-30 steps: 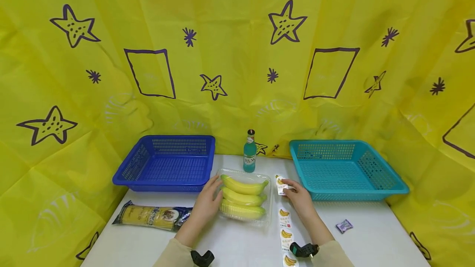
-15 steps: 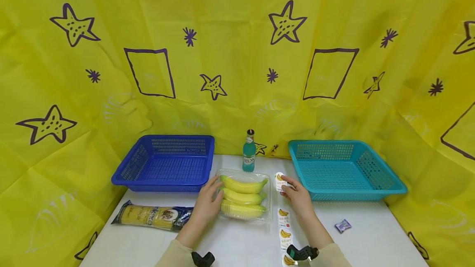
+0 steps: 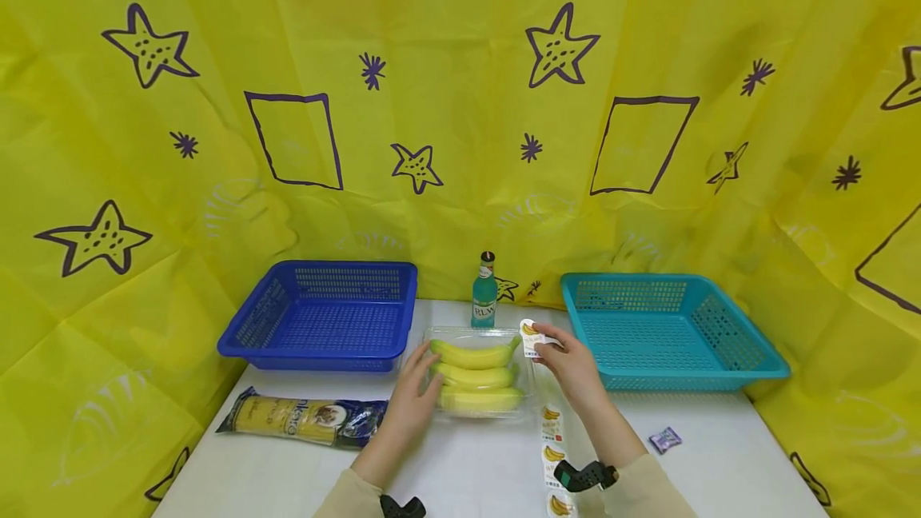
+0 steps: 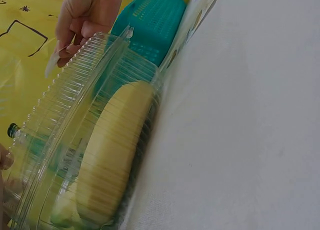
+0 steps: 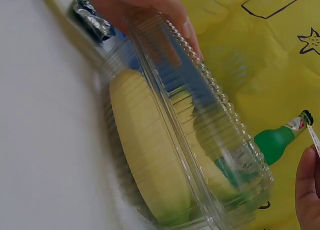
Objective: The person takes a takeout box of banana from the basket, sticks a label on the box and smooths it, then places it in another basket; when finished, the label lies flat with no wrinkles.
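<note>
A clear plastic clamshell box [image 3: 471, 335] with three bananas [image 3: 475, 378] inside lies mid-table. Its lid is down over the fruit. My left hand [image 3: 412, 400] rests against the box's left side, the fingers laid along the lid edge in the right wrist view. Pinched between thumb and fingers of my right hand [image 3: 576, 368] is a white banana sticker [image 3: 530, 338], held above the box's far right corner. It appears edge-on as a thin white slip [image 5: 314, 136] in the right wrist view. A strip of similar stickers [image 3: 553, 458] lies below my right hand.
A blue basket [image 3: 316, 356] stands at back left, a teal basket [image 3: 691, 378] at back right. Between them, behind the box, rises a green bottle [image 3: 485, 294]. A pasta packet [image 3: 302, 420] lies at left, a small purple wrapped sweet [image 3: 665, 440] at right.
My right hand has moved left and lifted the sticker from beside the box to over its corner. The box has shifted slightly to the right, with my left hand following.
</note>
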Available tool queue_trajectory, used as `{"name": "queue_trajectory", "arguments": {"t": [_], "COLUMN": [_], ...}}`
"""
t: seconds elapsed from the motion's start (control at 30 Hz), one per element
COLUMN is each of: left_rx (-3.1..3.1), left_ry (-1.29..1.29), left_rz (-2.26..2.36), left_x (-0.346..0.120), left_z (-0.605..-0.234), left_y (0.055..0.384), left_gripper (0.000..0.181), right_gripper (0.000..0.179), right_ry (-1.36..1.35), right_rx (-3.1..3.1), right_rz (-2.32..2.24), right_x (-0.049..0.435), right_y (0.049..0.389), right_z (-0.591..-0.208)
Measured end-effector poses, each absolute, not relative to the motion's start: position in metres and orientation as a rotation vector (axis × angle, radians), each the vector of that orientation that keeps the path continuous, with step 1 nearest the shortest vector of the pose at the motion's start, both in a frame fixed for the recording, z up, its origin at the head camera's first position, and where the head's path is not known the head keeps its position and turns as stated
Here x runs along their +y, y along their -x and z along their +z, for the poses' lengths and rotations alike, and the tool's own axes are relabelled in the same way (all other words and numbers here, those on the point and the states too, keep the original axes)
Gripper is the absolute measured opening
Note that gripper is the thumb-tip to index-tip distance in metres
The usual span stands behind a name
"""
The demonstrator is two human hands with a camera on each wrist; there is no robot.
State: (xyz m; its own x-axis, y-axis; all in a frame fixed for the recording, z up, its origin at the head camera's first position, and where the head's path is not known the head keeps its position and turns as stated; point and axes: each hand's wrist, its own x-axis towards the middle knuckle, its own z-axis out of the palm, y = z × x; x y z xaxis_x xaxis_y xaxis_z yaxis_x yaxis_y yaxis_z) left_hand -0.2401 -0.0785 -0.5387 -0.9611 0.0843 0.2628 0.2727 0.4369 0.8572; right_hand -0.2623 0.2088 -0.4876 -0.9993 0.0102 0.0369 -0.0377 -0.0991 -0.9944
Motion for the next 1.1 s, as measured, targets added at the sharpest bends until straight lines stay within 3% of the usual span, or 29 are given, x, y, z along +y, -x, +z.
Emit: {"name": "queue_trajectory", "arguments": {"t": [1.1], "left_rx": [-2.386], "left_ry": [0.313], "left_rz": [-1.595], "left_x": [-0.075], "left_z": [-0.548], "left_y": [0.239], "left_gripper": [0.037], "right_gripper": [0.025], "right_ry": [-0.102], "right_rx": [-2.682], "right_rz": [1.859], "right_x": [0.135], "right_y": [0.281], "right_z": [-0.478]}}
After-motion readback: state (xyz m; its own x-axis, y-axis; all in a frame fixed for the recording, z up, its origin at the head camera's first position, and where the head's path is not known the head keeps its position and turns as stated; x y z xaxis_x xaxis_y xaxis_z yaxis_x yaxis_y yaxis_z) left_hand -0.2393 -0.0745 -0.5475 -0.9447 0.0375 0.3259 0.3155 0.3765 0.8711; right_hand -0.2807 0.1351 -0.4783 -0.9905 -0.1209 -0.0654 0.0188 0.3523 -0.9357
